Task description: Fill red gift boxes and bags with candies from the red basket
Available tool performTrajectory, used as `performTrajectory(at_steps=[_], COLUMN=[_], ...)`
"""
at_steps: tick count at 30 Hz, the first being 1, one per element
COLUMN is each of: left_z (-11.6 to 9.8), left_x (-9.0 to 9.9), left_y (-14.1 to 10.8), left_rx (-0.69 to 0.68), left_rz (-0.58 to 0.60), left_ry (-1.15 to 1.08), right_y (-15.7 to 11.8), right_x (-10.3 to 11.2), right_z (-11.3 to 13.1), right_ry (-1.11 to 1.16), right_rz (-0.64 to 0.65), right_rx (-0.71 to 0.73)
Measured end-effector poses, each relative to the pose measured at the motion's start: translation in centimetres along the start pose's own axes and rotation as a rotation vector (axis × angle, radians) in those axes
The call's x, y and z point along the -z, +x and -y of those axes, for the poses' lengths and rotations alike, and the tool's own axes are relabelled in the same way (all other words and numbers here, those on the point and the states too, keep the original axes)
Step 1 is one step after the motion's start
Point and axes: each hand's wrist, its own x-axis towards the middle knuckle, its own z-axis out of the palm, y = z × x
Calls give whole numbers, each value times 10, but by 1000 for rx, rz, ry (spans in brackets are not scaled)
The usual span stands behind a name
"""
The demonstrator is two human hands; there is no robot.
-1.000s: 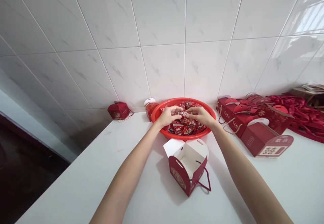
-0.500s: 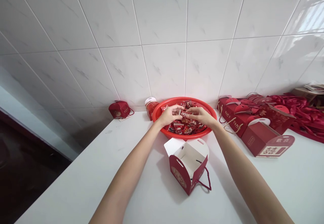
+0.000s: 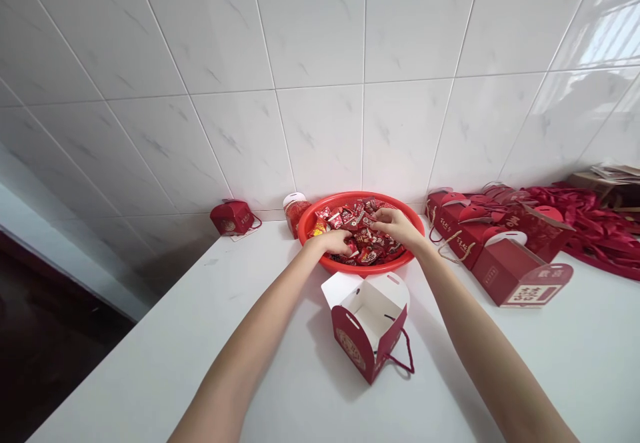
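Note:
A red plastic basket [image 3: 367,271] stands near the wall, filled with red-wrapped sweets [image 3: 370,237]. Low over its left part is my left hand [image 3: 338,243], its fingertips down among the sweets; whether they grip one is hidden. My right hand [image 3: 396,224] is at the basket's right side, thumb and fingers pinched on a small red-wrapped sweet [image 3: 371,220]. In front of the basket an open red box [image 3: 356,343] with a white inside stands upright on the table, its lid flaps spread and a dark red cord handle at its right.
One closed red box [image 3: 233,218] sits at the table's back left corner. Beside the basket is another red package [image 3: 296,211]. Several red boxes [image 3: 520,273] stand at the right, before a heap of red ribbon-like material [image 3: 590,226]. The white tabletop [image 3: 200,336] ends diagonally at left.
My hands have moved apart over the basket. The left one has gone down into the sweets, while the right holds a sweet farther right. The view has shifted slightly.

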Motion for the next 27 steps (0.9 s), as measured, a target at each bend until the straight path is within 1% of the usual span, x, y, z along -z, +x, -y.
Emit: performTrajectory(at_steps=[3,8,12,17,21,24,27], left_z=[2,4,1,-3,-5,-4,-1], left_x=[-1,-2,-1,1,4,5,3], left_y=[4,6,3,-2,-5,-6,-5], left_rx=[-15,-67,-117,-185,-240,-325,-415], left_rz=[25,5,-1,30,4,-23,-36], left_ry=[20,-7,-59,-128,-184,-292,-489], right_y=[0,1,1,-1,-1,0,0], right_x=[0,-1,-2,-2,-2,-1,-1], right_z=[0,-2,-1,3,3,2,0], right_ry=[2,6,9,12,11,27,29], right_rz=[-9,-21,-37,-32,-39,-63,-66], right_rx=[12,17,7,15,10,10,27])
